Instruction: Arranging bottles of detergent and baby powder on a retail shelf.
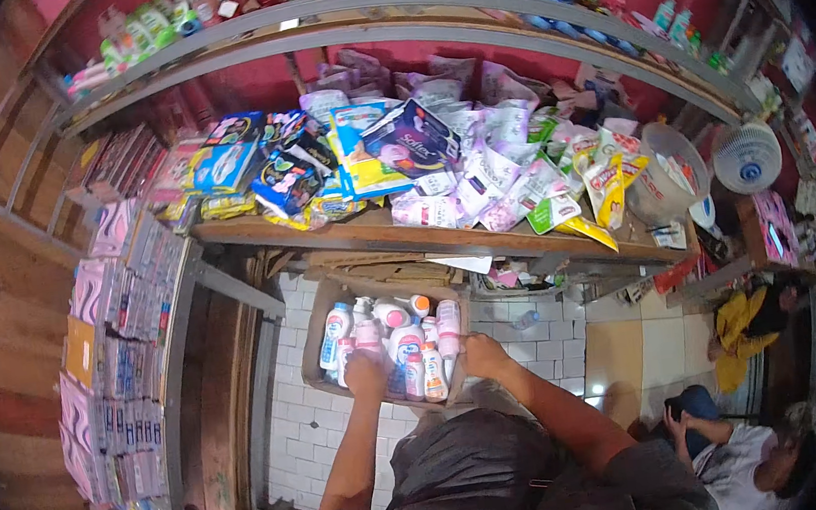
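Before me a cardboard box (310,342) holds several plastic bottles of baby-care products, mostly white and pink. My left hand (366,374) is over the box's near left part, against a pink bottle (367,335); its fingertips are partly hidden, so its hold is unclear. At the right side of the box is my right hand (481,356), its fingers at the box's edge near a pink-and-white bottle (448,322). A white bottle with an orange cap (433,373) stands at the near side, and a white bottle with a blue cap (337,327) leans at the left.
Beyond the box runs a wooden shelf (374,225) heaped with packets and pouches. A stacked rack of small boxes (126,363) stands left. At the right are a plastic tub (660,181), a fan (746,157), a seated person (741,459) and another person in yellow (738,338).
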Motion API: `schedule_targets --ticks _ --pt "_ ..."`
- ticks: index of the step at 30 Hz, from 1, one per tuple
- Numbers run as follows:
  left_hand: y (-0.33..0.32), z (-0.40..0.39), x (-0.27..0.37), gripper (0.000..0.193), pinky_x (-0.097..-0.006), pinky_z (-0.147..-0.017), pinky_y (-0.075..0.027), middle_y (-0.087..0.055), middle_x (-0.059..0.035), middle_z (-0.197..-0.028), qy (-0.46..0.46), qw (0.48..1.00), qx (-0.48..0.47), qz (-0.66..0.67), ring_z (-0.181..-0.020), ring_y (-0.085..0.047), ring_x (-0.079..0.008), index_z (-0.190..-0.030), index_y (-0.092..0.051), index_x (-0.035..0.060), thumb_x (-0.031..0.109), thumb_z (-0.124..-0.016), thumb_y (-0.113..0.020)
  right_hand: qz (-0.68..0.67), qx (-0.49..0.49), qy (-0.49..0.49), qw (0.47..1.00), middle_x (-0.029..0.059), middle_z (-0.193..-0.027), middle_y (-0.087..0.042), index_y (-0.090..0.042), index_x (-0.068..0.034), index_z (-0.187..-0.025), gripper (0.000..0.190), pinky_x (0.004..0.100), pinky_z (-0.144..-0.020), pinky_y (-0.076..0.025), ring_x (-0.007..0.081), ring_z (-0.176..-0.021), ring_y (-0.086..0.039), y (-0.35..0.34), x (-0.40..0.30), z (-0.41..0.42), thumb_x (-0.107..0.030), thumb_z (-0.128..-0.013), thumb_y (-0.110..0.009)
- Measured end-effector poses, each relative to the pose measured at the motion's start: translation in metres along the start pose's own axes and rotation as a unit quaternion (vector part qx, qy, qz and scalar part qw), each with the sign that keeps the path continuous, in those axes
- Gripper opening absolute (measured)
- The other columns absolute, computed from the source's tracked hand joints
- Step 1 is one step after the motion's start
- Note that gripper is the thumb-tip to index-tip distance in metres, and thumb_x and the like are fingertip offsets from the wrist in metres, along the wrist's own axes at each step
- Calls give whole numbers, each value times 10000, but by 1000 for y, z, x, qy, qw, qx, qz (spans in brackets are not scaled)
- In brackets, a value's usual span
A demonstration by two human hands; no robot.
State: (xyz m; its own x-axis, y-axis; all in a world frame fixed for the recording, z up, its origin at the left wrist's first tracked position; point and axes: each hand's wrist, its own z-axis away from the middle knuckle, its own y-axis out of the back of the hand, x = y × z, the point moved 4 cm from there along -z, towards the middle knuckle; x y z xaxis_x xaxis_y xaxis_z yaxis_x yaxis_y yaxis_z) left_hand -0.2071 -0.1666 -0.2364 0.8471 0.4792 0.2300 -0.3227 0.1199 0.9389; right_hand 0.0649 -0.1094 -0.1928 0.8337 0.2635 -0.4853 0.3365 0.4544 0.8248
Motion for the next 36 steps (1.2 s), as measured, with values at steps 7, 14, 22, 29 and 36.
schedule_targets --ticks 7,14,22,29,36 --pt "-5 -16 11 649 -447 -863 -540 -623 -228 -1144 -11 998 -10 -53 -1028 -647 -356 -1135 -612 -15 457 -718 -771 4 -36 -40 999 247 -1038 -666 -673 11 -1020 298 493 -880 -525 409 -983 -657 11 -13 2 -157 -803 -556" --pt "64 18 35 630 -443 -827 -534 -674 -250 -992 -51 986 -13 158 -965 -656 -407 -1034 -617 -61 368 -625 -831 -40 -76 -69 994 256 -1083 -664 -590 -38 -1278 485 467 -928 -510 395 -1028 -649 1 -10 3 -192 -818 -596" --pt "61 43 107 466 -323 -624 -522 -684 -129 -851 -213 896 -11 389 -721 -653 -188 -1010 -623 -51 278 -741 -814 -246 21 110 963 177 -1163 -653 -484 -48 -1350 830 416 -935 -501 300 -1072 -644 5 -49 3 -319 -661 -858" --pt "-41 6 92 412 -430 -766 -539 -657 -152 -966 -185 872 -110 440 -866 -647 -313 -1198 -578 0 204 -843 -626 -426 61 -74 899 146 -1179 -644 -511 -18 -1254 777 370 -941 -491 231 -1082 -630 66 -38 15 -320 -656 -906" --pt "-154 -4 102 567 -570 -1079 -307 -566 -169 -1312 -300 954 6 14 -1311 -415 -365 -1318 -580 161 391 -801 -624 -407 101 -57 906 133 -1167 -653 -506 -16 -1258 776 363 -938 -493 218 -1083 -627 37 -23 10 -281 -651 -911"
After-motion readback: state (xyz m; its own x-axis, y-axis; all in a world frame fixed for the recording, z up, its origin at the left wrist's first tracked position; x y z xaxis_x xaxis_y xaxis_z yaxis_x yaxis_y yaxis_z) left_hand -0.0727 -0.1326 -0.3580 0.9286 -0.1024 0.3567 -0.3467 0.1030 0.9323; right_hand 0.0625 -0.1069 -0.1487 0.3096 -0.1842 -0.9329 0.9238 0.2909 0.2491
